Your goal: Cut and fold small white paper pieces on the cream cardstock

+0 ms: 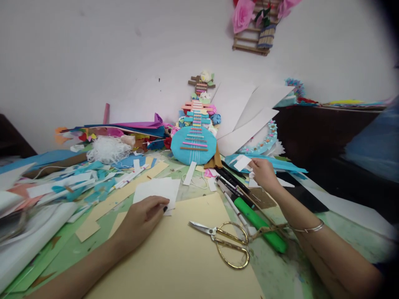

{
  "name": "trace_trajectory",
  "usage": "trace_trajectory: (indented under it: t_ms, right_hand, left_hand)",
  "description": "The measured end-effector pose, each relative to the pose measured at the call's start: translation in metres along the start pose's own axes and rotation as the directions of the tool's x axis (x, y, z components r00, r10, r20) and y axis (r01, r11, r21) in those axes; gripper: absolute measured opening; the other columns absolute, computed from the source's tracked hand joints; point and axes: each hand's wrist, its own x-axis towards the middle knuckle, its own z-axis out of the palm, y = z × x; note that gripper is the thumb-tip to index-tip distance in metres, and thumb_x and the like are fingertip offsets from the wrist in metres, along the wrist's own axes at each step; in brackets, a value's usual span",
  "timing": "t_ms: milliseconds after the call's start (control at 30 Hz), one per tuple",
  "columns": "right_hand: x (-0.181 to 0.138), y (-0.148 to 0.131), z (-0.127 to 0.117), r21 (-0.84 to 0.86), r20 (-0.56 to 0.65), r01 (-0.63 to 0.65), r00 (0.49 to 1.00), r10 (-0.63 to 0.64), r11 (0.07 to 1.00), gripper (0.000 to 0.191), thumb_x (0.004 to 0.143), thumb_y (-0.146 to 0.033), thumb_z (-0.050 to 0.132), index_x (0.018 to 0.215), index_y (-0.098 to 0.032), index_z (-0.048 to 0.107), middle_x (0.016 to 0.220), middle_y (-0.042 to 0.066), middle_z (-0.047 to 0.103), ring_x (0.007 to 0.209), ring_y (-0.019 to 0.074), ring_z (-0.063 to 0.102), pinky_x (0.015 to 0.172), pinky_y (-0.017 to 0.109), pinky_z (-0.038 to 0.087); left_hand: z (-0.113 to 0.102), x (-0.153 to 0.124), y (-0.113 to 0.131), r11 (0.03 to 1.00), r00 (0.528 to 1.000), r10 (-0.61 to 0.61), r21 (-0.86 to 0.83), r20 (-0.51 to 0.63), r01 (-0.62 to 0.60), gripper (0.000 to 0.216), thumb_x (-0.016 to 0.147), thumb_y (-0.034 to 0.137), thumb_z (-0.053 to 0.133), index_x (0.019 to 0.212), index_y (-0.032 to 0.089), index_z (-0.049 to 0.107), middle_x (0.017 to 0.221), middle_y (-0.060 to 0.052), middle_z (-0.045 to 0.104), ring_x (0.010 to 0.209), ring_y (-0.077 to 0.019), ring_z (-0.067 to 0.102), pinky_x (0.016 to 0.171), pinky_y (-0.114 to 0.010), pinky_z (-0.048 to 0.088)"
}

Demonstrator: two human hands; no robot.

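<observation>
My left hand rests on a small sheet of white paper, its fingers stretched out to the right and lightly bent over the paper's lower edge. Farther right, my right hand pinches a white paper piece between thumb and fingers, held above the clutter. Between my arms lie gold-handled scissors, blades slightly apart and pointing left, partly on a large cream card. A blue paper lute-shaped craft with white strings and coloured bars leans against the wall at the back.
Black pens and a green tube lie near my right forearm. On the left are paper scraps, cream strips and a heap of white shredded strands. White sheets lean at the back right.
</observation>
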Motion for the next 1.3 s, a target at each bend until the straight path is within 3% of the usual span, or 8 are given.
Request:
trace_trajectory:
  t_ms: [233, 333, 667, 833, 933, 1033, 1133, 1300]
  right_hand:
    - [-0.005, -0.001, -0.002, -0.198, -0.029, -0.032, 0.999, 0.027, 0.98, 0.04, 0.085, -0.036, 0.034, 0.047, -0.02, 0.035, 0.045, 0.002, 0.04, 0.048, 0.0143, 0.038, 0.051, 0.027, 0.023]
    - [-0.005, 0.002, -0.003, -0.34, -0.022, -0.063, 0.998, 0.059, 0.938, 0.048, 0.091, -0.041, 0.027, 0.053, -0.019, 0.047, 0.055, 0.009, 0.053, 0.054, 0.0194, 0.047, 0.054, 0.03, 0.025]
    - [-0.007, -0.001, 0.005, -0.567, 0.083, 0.023, 0.996, 0.029, 0.824, 0.038, 0.085, -0.023, 0.039, 0.116, -0.006, 0.053, 0.102, 0.022, 0.064, 0.093, 0.0339, 0.058, 0.072, 0.037, 0.038]
    - [-0.018, -0.031, -0.009, -0.621, 0.129, 0.124, 0.99, -0.055, 0.774, 0.026, 0.082, -0.023, 0.045, 0.091, -0.01, 0.066, 0.101, 0.02, 0.065, 0.098, 0.0347, 0.056, 0.076, 0.039, 0.039]
    - [-0.039, -0.068, -0.015, -0.37, 0.348, 0.308, 0.921, -0.177, 0.877, 0.025, 0.083, -0.02, 0.044, 0.087, -0.016, 0.068, 0.089, 0.01, 0.068, 0.082, 0.0235, 0.061, 0.072, 0.03, 0.04]
    - [-0.073, -0.104, -0.008, 0.001, 0.639, 0.426, 0.696, -0.328, 0.905, 0.021, 0.079, -0.029, 0.056, 0.093, -0.019, 0.067, 0.096, 0.008, 0.066, 0.085, 0.0199, 0.059, 0.072, 0.026, 0.041]
    - [-0.102, -0.124, 0.003, -0.017, 0.774, 0.53, 0.544, -0.324, 0.848, 0.02, 0.076, -0.029, 0.062, 0.088, -0.014, 0.064, 0.098, 0.013, 0.063, 0.092, 0.025, 0.056, 0.073, 0.03, 0.041]
    - [-0.108, -0.117, 0.012, -0.202, 0.782, 0.509, 0.598, -0.175, 0.837, 0.017, 0.083, -0.018, 0.047, 0.085, -0.012, 0.063, 0.092, 0.015, 0.065, 0.088, 0.0259, 0.06, 0.068, 0.032, 0.041]
  left_hand:
    - [-0.012, 0.01, -0.034, 0.948, 0.994, 0.074, 0.315, -0.077, -0.046, 0.035, 0.085, 0.037, 0.043, 0.109, 0.017, 0.058, 0.115, -0.012, 0.061, 0.111, -0.0266, 0.053, 0.099, -0.044, 0.04]
    - [-0.017, 0.016, -0.056, 0.914, 0.997, -0.05, 0.399, -0.066, 0.072, 0.048, 0.084, 0.043, 0.042, 0.117, 0.009, 0.052, 0.125, -0.018, 0.054, 0.118, -0.0324, 0.047, 0.101, -0.049, 0.034]
    - [-0.024, 0.027, -0.067, 0.953, 0.976, -0.219, 0.218, 0.017, 0.21, 0.057, 0.076, 0.052, 0.05, 0.12, 0.016, 0.05, 0.125, -0.014, 0.055, 0.116, -0.0317, 0.047, 0.1, -0.047, 0.033]
    - [-0.028, 0.034, -0.075, 0.97, 0.984, -0.179, 0.173, 0.022, 0.172, 0.05, 0.075, 0.048, 0.051, 0.116, 0.019, 0.052, 0.115, -0.01, 0.06, 0.109, -0.0301, 0.05, 0.094, -0.046, 0.036]
    - [-0.028, 0.035, -0.077, 0.975, 0.984, -0.179, 0.134, 0.009, 0.177, 0.052, 0.071, 0.044, 0.057, 0.115, 0.018, 0.054, 0.108, -0.009, 0.061, 0.104, -0.0286, 0.052, 0.092, -0.044, 0.038]
    - [-0.031, 0.033, -0.073, 0.975, 0.975, -0.222, 0.025, -0.014, 0.222, 0.055, 0.066, 0.039, 0.063, 0.116, 0.018, 0.053, 0.111, -0.009, 0.057, 0.099, -0.0258, 0.054, 0.085, -0.039, 0.043]
    - [-0.034, 0.03, -0.067, 0.952, 0.96, -0.274, -0.157, -0.05, 0.263, 0.056, 0.063, 0.034, 0.064, 0.115, 0.018, 0.051, 0.112, -0.007, 0.053, 0.087, -0.0203, 0.056, 0.073, -0.032, 0.047]
    - [-0.034, 0.028, -0.07, 0.916, 0.943, -0.31, -0.302, -0.12, 0.263, 0.061, 0.06, 0.028, 0.064, 0.118, 0.02, 0.047, 0.101, -0.003, 0.05, 0.076, -0.0159, 0.056, 0.061, -0.025, 0.047]
